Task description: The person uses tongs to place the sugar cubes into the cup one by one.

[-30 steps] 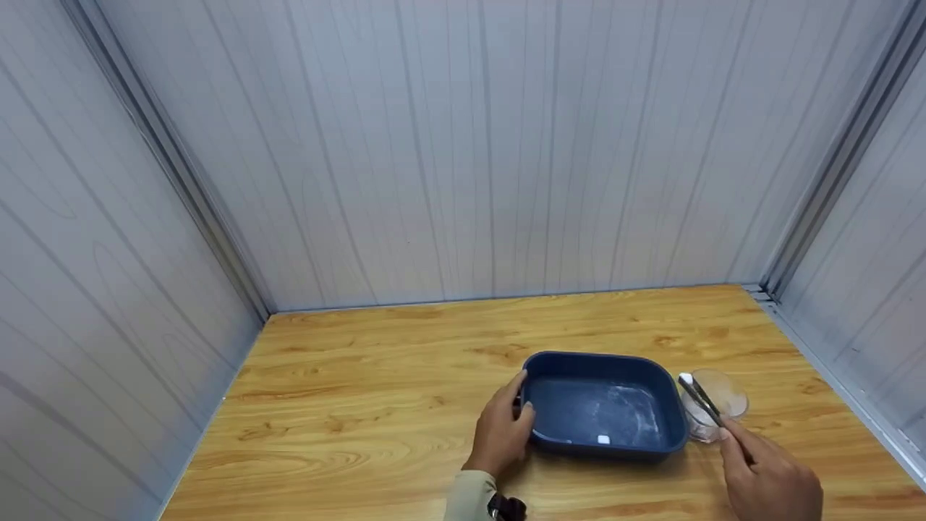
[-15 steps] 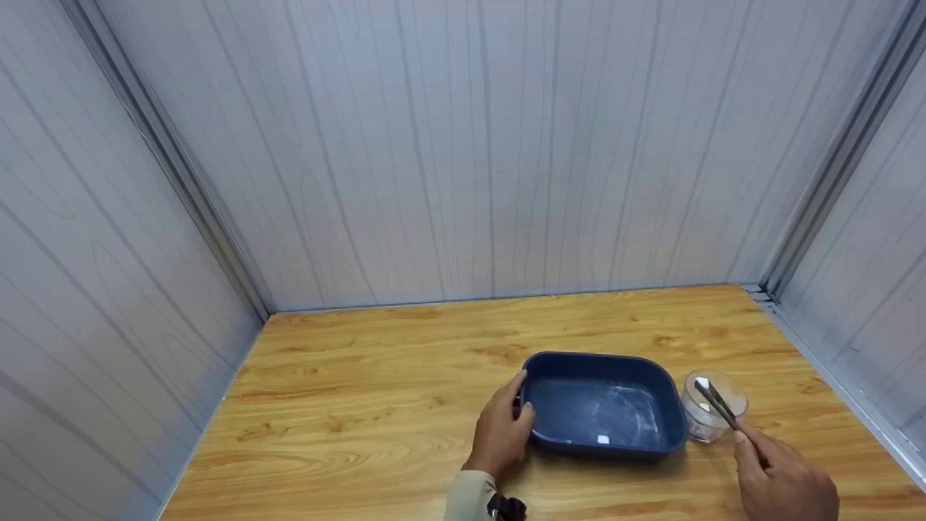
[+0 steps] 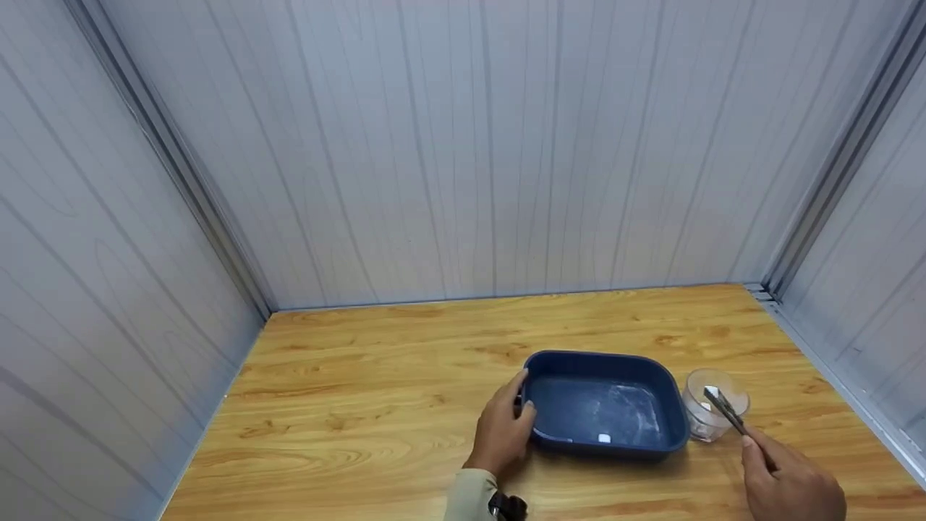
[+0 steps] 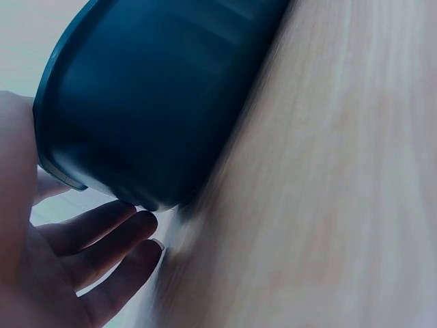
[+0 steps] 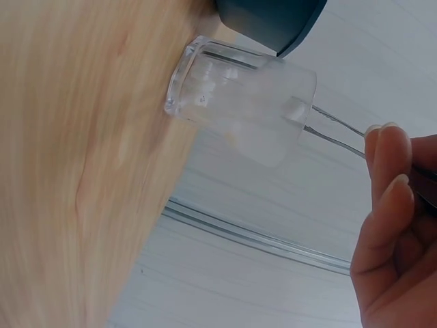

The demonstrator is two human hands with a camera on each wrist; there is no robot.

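My left hand (image 3: 500, 427) holds the left end of a dark blue rectangular basin (image 3: 579, 409), thumb at the rim and fingers along the outer wall. In the left wrist view its fingertips (image 4: 143, 222) are right at the basin's lower corner. A small white cube (image 3: 604, 438) lies inside, near the front wall. My right hand (image 3: 792, 481) pinches metal tweezers (image 3: 729, 414). Their tips reach into the mouth of a clear glass (image 3: 698, 427), with a white cube (image 3: 712, 391) at them. More white shows lower in the glass, blurred through its wall.
The glass stands upright close to the basin's right end, on a wood-grain table (image 3: 347, 405). Pale panelled walls (image 3: 448, 159) enclose the table at the back and both sides. Whitish smears mark the basin's floor.
The right hand has moved right with the tweezers and white cube, from near the basin's right rim to over the glass, then slightly lower into its mouth. Left hand and basin stay put.
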